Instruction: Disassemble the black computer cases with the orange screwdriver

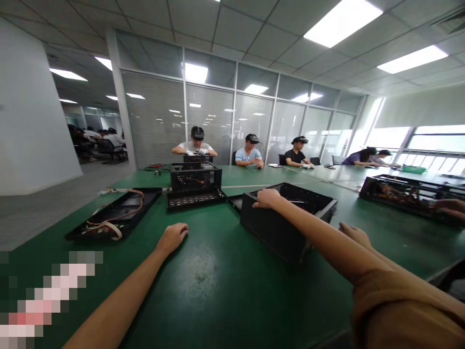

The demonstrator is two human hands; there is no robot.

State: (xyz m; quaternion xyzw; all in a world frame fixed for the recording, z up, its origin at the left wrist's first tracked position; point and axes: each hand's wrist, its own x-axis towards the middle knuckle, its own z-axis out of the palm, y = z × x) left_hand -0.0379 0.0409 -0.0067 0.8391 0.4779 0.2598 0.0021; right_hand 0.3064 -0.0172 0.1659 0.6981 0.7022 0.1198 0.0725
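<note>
An open black metal case [279, 228] stands on the green table [203, 281] in front of me. My right hand [267, 198] reaches forward in a brown sleeve, and its fingers are curled over the case's far left top rim. To the left of the case, my left hand [172, 237] rests on the bare table with its fingers curled under; nothing shows in it. Another hand [354, 234], apparently someone else's, lies on the table just right of the case, behind my right forearm.
A flat black panel with loose cables [109, 218] lies at the left. A black chassis [196, 183] stands behind it, and another chassis [407, 191] at the right has a person's hand [450, 206] on it. Several people sit at the table's far side.
</note>
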